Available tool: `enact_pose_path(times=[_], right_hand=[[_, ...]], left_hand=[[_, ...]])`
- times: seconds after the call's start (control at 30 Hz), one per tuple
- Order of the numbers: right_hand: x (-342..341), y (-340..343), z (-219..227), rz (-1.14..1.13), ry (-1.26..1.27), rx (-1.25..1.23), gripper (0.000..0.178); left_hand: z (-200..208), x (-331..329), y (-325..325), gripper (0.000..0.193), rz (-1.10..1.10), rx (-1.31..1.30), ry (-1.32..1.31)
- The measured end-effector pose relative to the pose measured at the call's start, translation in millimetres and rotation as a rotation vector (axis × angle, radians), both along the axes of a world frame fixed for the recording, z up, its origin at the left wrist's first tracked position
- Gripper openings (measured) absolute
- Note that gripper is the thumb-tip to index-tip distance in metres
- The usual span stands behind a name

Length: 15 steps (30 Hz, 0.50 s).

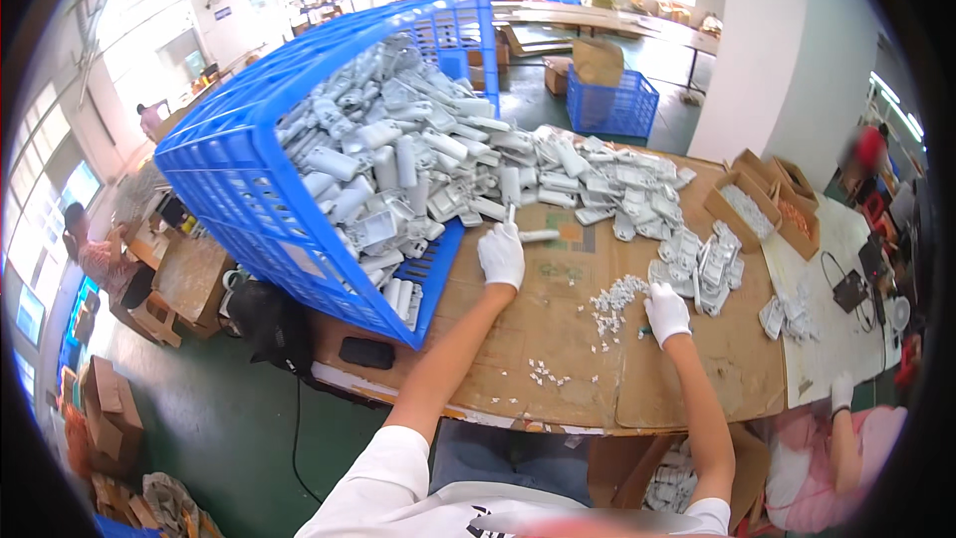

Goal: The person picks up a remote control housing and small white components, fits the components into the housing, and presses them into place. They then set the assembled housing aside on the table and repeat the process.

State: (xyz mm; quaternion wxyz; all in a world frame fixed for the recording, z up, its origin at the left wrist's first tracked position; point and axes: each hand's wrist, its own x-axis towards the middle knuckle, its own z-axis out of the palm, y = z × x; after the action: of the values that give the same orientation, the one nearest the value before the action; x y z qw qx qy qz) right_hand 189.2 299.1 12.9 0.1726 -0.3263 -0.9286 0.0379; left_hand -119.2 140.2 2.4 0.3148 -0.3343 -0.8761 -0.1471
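Note:
My left hand [501, 257], in a white glove, reaches to the near edge of a heap of pale grey-white plastic housings [583, 174]. Its fingers look stretched toward the heap, and one slim white housing [540, 235] lies right beside them. My right hand [667, 314], gloved too, is at the right side of a scatter of tiny white plastic pieces [617, 304]. Its fingertips are drawn together; anything between them is too small to make out. Just beyond that hand lies a smaller group of housings [709, 269].
A blue plastic crate [249, 164] lies tipped on its side at the left, spilling housings onto the cardboard-covered table [568, 359]. Small cardboard boxes [742, 207] with parts stand at the right. A black flat object [366, 352] lies near the front edge. A co-worker's gloved hand [842, 392] is at the lower right.

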Motion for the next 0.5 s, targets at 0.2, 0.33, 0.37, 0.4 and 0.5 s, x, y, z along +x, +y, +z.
enact_pose_path(times=[0.2, 0.33, 0.37, 0.4, 0.5], right_hand=[[-16.7, 1.7, 12.1, 0.028, -0.056, 0.029, 0.010], [-15.6, 15.7, 15.0, 0.096, 0.289, 0.039, 0.013], [-20.1, 11.8, 17.1, 0.104, 0.288, 0.040, 0.013], [-27.4, 4.7, 16.7, 0.119, 0.446, -0.153, 0.012], [-52.0, -38.5, 37.6, 0.109, 0.657, -0.824, 0.010]], left_hand=[[4.5, 24.8, -30.1, 0.024, -0.005, 0.082, -0.156], [9.9, 33.9, -42.9, 0.020, -0.115, 0.250, -0.331], [8.7, 32.5, -45.8, 0.020, -0.108, 0.253, -0.331], [7.5, 30.6, -49.0, 0.019, -0.206, 0.350, -0.344], [-7.2, 14.0, -51.2, 0.021, -0.488, 0.618, -0.149]])
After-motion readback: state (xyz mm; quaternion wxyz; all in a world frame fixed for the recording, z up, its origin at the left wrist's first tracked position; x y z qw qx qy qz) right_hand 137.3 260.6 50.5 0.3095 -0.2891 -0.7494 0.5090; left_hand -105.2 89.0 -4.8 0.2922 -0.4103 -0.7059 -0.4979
